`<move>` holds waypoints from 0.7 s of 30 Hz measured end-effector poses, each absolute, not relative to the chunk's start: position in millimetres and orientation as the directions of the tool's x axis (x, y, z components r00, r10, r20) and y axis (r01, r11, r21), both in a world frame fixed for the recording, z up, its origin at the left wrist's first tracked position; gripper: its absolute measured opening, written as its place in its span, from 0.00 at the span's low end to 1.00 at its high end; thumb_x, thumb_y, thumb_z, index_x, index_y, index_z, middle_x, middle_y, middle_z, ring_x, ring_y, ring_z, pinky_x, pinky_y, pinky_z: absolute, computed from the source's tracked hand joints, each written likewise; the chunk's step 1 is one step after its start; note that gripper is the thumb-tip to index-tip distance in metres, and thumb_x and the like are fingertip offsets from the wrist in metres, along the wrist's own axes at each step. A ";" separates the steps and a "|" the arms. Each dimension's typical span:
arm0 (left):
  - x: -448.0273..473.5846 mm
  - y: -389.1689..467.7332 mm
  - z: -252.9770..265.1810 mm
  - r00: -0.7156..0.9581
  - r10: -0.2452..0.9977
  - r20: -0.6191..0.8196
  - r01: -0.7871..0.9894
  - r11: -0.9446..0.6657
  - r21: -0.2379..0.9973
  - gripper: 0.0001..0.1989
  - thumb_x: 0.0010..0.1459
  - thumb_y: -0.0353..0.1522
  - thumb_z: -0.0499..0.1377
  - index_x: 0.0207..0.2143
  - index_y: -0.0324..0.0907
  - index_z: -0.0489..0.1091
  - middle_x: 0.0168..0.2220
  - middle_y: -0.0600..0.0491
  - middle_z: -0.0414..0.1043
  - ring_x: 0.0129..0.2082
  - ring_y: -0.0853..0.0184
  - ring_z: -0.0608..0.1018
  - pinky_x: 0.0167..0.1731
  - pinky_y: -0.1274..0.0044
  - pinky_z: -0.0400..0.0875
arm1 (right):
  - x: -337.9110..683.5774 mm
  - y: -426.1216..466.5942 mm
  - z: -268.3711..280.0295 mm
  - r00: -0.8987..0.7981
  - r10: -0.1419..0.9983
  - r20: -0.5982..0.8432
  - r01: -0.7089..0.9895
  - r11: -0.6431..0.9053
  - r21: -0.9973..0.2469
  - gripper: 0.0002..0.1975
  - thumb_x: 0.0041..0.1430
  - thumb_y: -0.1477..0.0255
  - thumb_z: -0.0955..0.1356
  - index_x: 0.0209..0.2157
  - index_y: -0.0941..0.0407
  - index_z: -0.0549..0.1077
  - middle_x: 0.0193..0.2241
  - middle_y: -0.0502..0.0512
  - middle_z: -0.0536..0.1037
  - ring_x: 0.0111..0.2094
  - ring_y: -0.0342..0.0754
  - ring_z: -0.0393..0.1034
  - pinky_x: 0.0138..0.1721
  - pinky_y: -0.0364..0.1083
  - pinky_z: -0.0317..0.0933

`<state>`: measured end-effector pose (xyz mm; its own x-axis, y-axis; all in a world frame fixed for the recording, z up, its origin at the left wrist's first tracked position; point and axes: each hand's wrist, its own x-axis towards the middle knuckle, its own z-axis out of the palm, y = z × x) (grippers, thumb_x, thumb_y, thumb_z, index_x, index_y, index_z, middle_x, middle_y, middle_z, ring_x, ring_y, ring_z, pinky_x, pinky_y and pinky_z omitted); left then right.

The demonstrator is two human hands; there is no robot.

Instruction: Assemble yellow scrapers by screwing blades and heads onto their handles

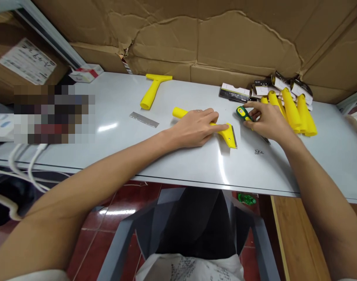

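Note:
My left hand (196, 127) is closed around a yellow scraper (225, 137) lying near the middle of the table. A metal blade is fitted along the scraper's head, and a screw shows in it. In my right hand (266, 119) is a screwdriver with a green and yellow handle (242, 112); its shaft points down toward the tabletop and is partly hidden by the fingers. A small pile of screws (258, 152) sits just below that hand. Left of my left hand lie a flat metal blade (144, 119) and a yellow scraper handle (155, 90).
Several yellow handles (292, 111) lie at the right, beside black and white card packaging (234, 92). Cardboard (167, 35) lines the back of the table. A small white and red box (86, 73) stands at the back left, with white cables (35, 164) at the left edge.

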<state>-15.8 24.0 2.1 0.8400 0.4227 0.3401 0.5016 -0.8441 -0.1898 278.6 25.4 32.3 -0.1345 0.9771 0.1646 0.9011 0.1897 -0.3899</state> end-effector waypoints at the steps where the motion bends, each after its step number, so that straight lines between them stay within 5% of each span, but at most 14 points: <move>1: -16.9 24.6 2.8 0.824 0.436 0.362 0.521 -0.834 -0.180 0.22 0.75 0.31 0.56 0.66 0.51 0.77 0.48 0.44 0.81 0.48 0.56 0.80 0.37 0.69 0.66 | 279.0 25.4 31.0 -0.161 0.974 0.159 0.903 0.211 -0.374 0.30 0.55 0.70 0.76 0.62 0.51 0.84 0.39 0.58 0.87 0.43 0.65 0.83 0.52 0.66 0.78; 6: -21.9 27.7 7.6 0.655 0.593 0.468 0.674 -0.739 -0.008 0.14 0.73 0.39 0.62 0.55 0.49 0.82 0.43 0.49 0.84 0.44 0.56 0.83 0.39 0.67 0.68 | 279.4 25.4 27.6 -0.275 0.946 0.173 0.895 0.317 -0.314 0.26 0.62 0.64 0.74 0.61 0.51 0.83 0.42 0.60 0.87 0.43 0.65 0.83 0.50 0.66 0.77; 9: -21.7 31.0 10.1 0.535 0.654 0.535 0.691 -0.703 0.167 0.13 0.75 0.35 0.58 0.55 0.45 0.79 0.47 0.47 0.85 0.46 0.57 0.84 0.42 0.67 0.71 | 277.7 28.2 26.5 -0.262 0.940 0.219 0.882 0.326 -0.342 0.26 0.67 0.55 0.73 0.60 0.52 0.83 0.47 0.62 0.88 0.44 0.66 0.83 0.52 0.68 0.76; 12: -19.6 33.9 12.1 0.452 0.697 0.557 0.694 -0.667 0.271 0.10 0.72 0.31 0.57 0.50 0.44 0.76 0.47 0.46 0.84 0.45 0.57 0.83 0.42 0.68 0.71 | 279.3 38.5 22.2 -0.264 0.903 0.340 0.865 0.378 -0.331 0.27 0.70 0.49 0.69 0.59 0.52 0.83 0.53 0.65 0.87 0.54 0.70 0.81 0.58 0.70 0.74; 15: -17.5 33.5 13.8 0.387 0.743 0.546 0.715 -0.616 0.331 0.05 0.70 0.36 0.62 0.46 0.46 0.73 0.44 0.49 0.83 0.41 0.58 0.81 0.37 0.68 0.68 | 283.4 53.1 14.9 -0.328 0.861 0.389 0.837 0.456 -0.303 0.26 0.75 0.49 0.64 0.56 0.51 0.83 0.58 0.65 0.85 0.62 0.71 0.77 0.67 0.72 0.69; 21: -14.6 29.7 14.9 0.364 0.776 0.516 0.744 -0.575 0.340 0.10 0.67 0.39 0.66 0.39 0.46 0.70 0.42 0.51 0.81 0.38 0.59 0.79 0.35 0.68 0.64 | 284.5 65.9 0.8 -0.462 0.852 0.245 0.829 0.514 -0.221 0.38 0.78 0.45 0.59 0.69 0.58 0.75 0.73 0.70 0.74 0.81 0.76 0.55 0.80 0.75 0.53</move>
